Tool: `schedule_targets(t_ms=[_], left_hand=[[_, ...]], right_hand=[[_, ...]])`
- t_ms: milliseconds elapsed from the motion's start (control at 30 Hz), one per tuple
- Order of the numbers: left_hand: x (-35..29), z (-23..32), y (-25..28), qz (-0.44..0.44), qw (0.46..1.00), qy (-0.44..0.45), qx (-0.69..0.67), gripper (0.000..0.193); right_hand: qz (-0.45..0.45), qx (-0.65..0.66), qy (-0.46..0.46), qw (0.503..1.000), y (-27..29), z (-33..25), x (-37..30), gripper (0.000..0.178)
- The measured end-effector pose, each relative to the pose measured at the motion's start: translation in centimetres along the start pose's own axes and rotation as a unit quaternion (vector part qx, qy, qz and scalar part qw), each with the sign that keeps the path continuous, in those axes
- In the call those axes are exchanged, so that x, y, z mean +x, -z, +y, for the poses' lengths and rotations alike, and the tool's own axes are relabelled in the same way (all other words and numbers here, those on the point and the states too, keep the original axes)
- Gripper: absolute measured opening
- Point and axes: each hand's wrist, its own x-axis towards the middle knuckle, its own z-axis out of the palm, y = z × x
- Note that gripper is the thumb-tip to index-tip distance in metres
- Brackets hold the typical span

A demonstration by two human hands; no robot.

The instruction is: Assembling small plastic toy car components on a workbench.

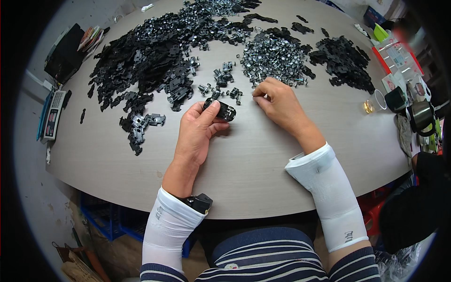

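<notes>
Bare table [244, 160] lies open below and between the left hand [197, 131] and right hand [282, 105], out to the near edge. Left of the left hand, a large black parts heap [150, 56] blocks passage. Beyond the right hand's fingertips, a metal parts pile [275, 56] obstructs. Scattered small pieces [223, 77] lie just beyond both hands. Right of the right hand stands a clear cup [376, 101].

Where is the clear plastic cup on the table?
In the head view, the clear plastic cup stands near the table's right edge, beside a black mug.
</notes>
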Motion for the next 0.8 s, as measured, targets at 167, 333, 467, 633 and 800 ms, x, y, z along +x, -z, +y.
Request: schedule_targets(t_ms=[167,333,467,633,800], left_hand=[[-0.2,0.3,0.0,0.016,0.999,0.009,-0.03,0.015],[0.0,-0.1,0.6,0.005,0.998,-0.013,-0.066,0.013],[-0.1,-0.2,0.9,0.009,0.997,-0.016,-0.068,0.013],[-0.2,-0.2,0.4,0.012,0.997,-0.033,-0.071,0.014],[-0.6,0.4,0.4,0.007,0.999,-0.036,-0.041,0.017]], right_hand=[[0.033,0.107,0.007,0.994,-0.1,-3.2,-0.2,0.008],[0.044,0.095,0.074,0.992,-1.4,-5.6,-0.9,0.011],[0.021,0.085,0.063,0.994,-1.3,-6.1,-0.9,0.017],[0.044,0.125,0.055,0.99,-1.2,-6.1,-0.9,0.022],[0.081,0.139,0.019,0.987,-1.0,-5.1,-0.8,0.026]])
